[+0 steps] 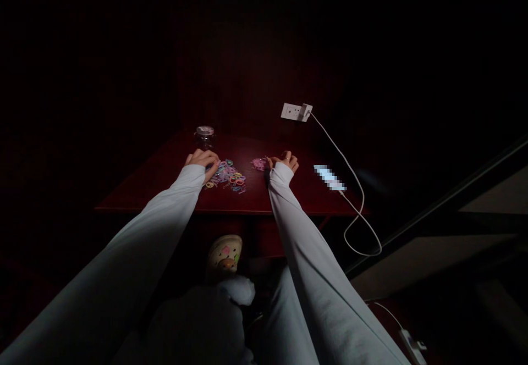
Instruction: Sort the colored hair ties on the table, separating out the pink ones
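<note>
Multicoloured pile (226,171) of small loops and pieces sits on the dark red table (247,203), well in from the front edge; use the pile as landmark. Left hand (202,160) is at the pile's left side, fingers bent and close together, thumb side against the pieces; cannot tell if it grips one. Right hand (284,161) is right of the pile, fingers curled, ring on one finger, thumb side at a smaller pink pile (259,164); cannot tell if anything is pinched. Pink pile lies just right of the multicoloured pile, a strip of red table top between them.

Edges: front edge runs on the near side of the pile, with a band of table top between. The surface also stretches left of the pile to the front-left corner. Room to the right of the pile runs past the right hand to a phone (330,178), well apart. White cable (350,161) goes from the phone off the near edge, loops, and rises to a charger (306,112) in a wall socket (291,111) beyond the pile, to its right. Clear jar (205,137) stands behind the pile, to its left.

Writing: jar top too small to read; phone screen pixelated.
</note>
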A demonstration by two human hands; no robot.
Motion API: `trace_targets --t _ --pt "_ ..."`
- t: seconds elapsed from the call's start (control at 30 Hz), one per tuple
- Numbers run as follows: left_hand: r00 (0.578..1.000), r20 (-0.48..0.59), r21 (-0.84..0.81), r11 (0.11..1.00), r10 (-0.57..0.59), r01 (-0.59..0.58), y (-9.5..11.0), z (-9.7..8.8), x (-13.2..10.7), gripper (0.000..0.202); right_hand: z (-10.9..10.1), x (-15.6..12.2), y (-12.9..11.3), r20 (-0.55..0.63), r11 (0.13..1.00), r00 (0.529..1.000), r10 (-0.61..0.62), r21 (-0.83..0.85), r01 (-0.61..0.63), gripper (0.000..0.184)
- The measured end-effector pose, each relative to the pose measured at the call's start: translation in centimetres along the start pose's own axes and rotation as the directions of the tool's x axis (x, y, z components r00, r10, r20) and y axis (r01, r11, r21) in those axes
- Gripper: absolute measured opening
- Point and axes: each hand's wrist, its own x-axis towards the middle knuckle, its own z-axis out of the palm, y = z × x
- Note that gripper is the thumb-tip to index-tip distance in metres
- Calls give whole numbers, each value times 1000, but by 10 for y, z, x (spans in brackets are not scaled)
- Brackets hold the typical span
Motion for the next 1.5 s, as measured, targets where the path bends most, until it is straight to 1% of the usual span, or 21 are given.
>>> trace_targets --t 0.07,0.13,0.23,0.3,0.4,0.53,0.63,0.8,0.87,0.97,1.1,1.23,1.37,1.5 --pt "1000 13 0 1000 5 -5 0 0 0 27 4 5 -1 35 997 997 -65 -33 67 32" --pt "1000 22 -1 1000 6 -6 0 0 1 28 8 10 -2 83 992 991 -101 -63 106 30" --pt "1000 22 5 1000 4 -4 -2 3 2 28 10 14 -2 136 987 984 -115 -97 129 33" --pt "1000 12 9 1000 2 -2 -4 4 2 27 10 13 0 149 985 981 -121 -105 137 35" --pt "1000 4 12 1000 -4 4 -5 6 2 27 10 12 2 151 985 981 -124 -99 140 37" --pt "1000 29 9 1000 -12 12 -5 5 2 26 11 10 2 151 988 981 -118 -83 131 39" --pt "1000 24 8 1000 -4 3 -6 6 2 26 11 10 2 154 986 979 -133 -81 147 42" --pt "1000 11 31 999 -14 13 -8 9 4 23 9 8 2 162 978 976 -147 -126 168 36" --pt "1000 9 37 999 -13 12 -8 9 4 23 8 8 2 156 977 977 -145 -135 166 35" --pt "1000 -7 40 999 -2 3 -7 9 3 25 10 7 1 127 979 981 -147 -125 163 39" --pt "999 -35 33 999 -5 6 -6 10 2 25 13 2 -2 60 983 985 -161 -80 166 43" --pt "998 -49 29 998 -47 48 -7 10 4 21 12 -9 -12 21 978 978 -208 3 208 40" --pt "996 -42 45 995 -82 84 -7 8 5 16 5 -23 -33 54 970 971 -231 89 226 33" --pt "989 -69 44 990 -131 135 -11 6 7 20 5 -34 -56 130 938 947 -295 230 260 22"
